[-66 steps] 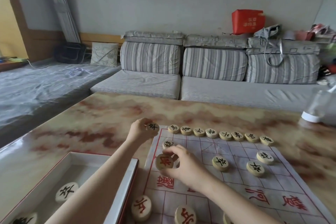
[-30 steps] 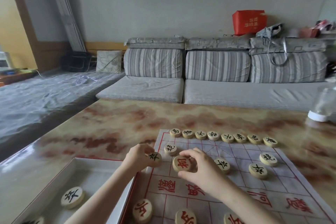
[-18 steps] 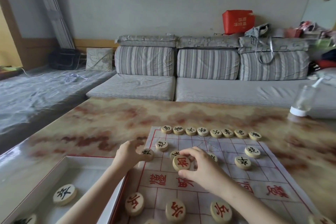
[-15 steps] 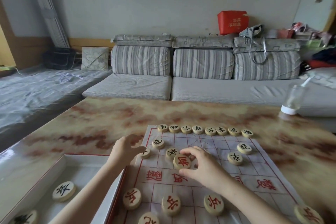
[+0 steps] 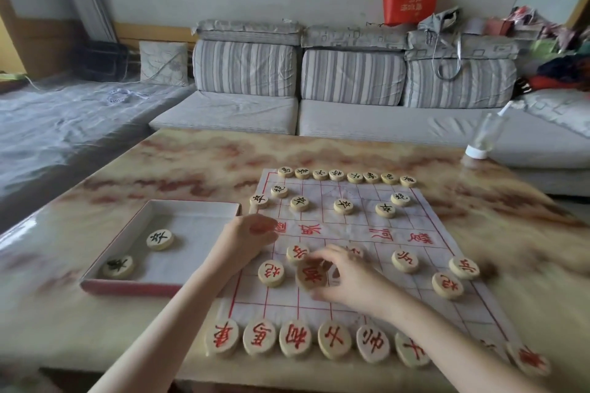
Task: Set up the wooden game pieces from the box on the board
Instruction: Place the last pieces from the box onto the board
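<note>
A grey striped sofa (image 5: 351,80) stands behind the marbled table (image 5: 191,163). On the table a cloth xiangqi board (image 5: 344,230) lies just beside a shallow white box (image 5: 127,289). The right hand (image 5: 351,281) hovers over the board's near half, its thumb and curled fingers pinching a red-lettered piece (image 5: 311,274). The left hand (image 5: 252,236) sits at the board's left edge, fingers curled; I cannot tell whether it holds anything. Black-lettered pieces (image 5: 336,175) line the far edge and red-lettered pieces (image 5: 295,338) the near one. Two black pieces (image 5: 160,239) lie in the box.
</note>
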The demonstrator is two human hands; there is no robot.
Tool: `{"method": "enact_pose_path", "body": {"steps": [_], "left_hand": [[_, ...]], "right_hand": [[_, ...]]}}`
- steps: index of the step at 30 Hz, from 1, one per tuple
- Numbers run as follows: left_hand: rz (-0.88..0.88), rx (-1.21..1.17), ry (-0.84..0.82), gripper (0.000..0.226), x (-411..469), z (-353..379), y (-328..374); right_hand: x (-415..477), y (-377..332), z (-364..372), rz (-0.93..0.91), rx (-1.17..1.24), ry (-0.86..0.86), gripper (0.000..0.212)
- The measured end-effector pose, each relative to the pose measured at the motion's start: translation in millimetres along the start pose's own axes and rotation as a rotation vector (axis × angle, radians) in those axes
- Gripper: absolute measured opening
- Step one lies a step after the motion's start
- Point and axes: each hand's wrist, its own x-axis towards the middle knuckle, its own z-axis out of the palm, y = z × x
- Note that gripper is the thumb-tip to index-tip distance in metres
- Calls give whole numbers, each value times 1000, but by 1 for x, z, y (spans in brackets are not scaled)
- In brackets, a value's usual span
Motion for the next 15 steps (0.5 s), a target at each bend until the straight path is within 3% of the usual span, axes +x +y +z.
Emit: {"method": "enact_pose_path", "body": {"steps": [11, 15], "left_hand": [[73, -50, -58, 23, -64, 32, 26], [48, -93, -53, 26, -82, 43, 29]], "right_hand": [[-77, 26, -19, 155, 14, 87, 49], [-114, 53, -35, 289, -5, 132, 47]]}}
